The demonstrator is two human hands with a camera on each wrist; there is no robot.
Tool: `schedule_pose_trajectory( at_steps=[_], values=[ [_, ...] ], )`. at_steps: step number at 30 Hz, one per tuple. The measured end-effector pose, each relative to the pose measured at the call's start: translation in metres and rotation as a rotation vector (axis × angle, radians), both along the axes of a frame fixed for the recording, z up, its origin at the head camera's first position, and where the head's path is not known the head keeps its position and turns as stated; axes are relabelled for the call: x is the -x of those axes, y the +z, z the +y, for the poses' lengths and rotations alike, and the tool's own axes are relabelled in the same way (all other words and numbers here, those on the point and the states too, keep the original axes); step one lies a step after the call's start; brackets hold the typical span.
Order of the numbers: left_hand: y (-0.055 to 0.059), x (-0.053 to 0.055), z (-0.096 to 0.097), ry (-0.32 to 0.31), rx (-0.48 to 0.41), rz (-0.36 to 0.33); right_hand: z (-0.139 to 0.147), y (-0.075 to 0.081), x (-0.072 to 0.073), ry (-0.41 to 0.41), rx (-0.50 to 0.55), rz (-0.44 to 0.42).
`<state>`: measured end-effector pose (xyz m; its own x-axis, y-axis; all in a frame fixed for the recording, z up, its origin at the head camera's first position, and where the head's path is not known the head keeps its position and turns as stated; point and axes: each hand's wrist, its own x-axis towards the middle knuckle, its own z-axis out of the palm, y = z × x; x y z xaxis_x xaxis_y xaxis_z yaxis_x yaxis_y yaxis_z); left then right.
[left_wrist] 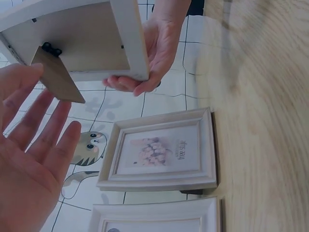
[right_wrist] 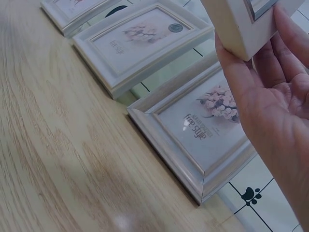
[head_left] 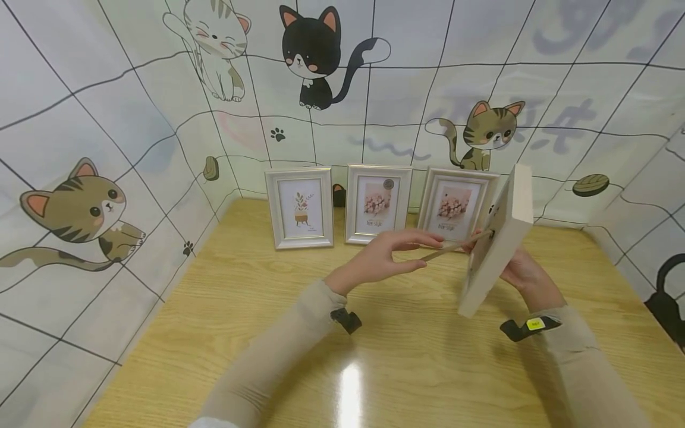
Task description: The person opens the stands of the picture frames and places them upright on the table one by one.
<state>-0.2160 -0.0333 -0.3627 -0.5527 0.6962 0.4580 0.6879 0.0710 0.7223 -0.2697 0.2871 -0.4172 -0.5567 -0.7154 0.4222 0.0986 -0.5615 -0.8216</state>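
A cream picture frame (head_left: 500, 238) is held up above the table, tilted, its backing (left_wrist: 87, 38) visible in the left wrist view. My right hand (head_left: 527, 276) grips it by its lower edge, thumb on the front side in the right wrist view. From the backing sticks out a thin flat easel stand (left_wrist: 63, 82), joined at a small black hinge (left_wrist: 50, 49). My left hand (head_left: 374, 258) has this stand between thumb and fingers. The picture side of the held frame is mostly hidden.
Along the wall stand three upright frames: one with a plant picture (head_left: 299, 208), a middle one (head_left: 377, 205) and a right one (head_left: 455, 205) with pink flowers. Beneath them is a wood-grain table (head_left: 225, 333). A cat-patterned sheet (head_left: 407, 89) covers the walls.
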Motion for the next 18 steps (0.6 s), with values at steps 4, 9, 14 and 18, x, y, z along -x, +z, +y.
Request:
schedule_pose_trajectory(
  at_steps=[4, 9, 14, 18],
  values=[
    [0.0014, 0.0014, -0.0030, 0.006, -0.011, 0.038, 0.0012, -0.0017, 0.0001, 0.078, 0.039, -0.005],
    [0.0021, 0.0019, -0.0053, -0.004, -0.013, 0.042, 0.0021, -0.0047, 0.0016, 0.187, 0.098, -0.017],
    [0.0012, 0.0019, -0.0058, 0.008, -0.020, 0.027, 0.0035, -0.0060, 0.0014, 0.209, 0.105, -0.023],
    [-0.0007, 0.0023, -0.0051, 0.034, -0.027, 0.011, 0.0057, -0.0054, 0.0000, 0.231, 0.117, -0.074]
  ],
)
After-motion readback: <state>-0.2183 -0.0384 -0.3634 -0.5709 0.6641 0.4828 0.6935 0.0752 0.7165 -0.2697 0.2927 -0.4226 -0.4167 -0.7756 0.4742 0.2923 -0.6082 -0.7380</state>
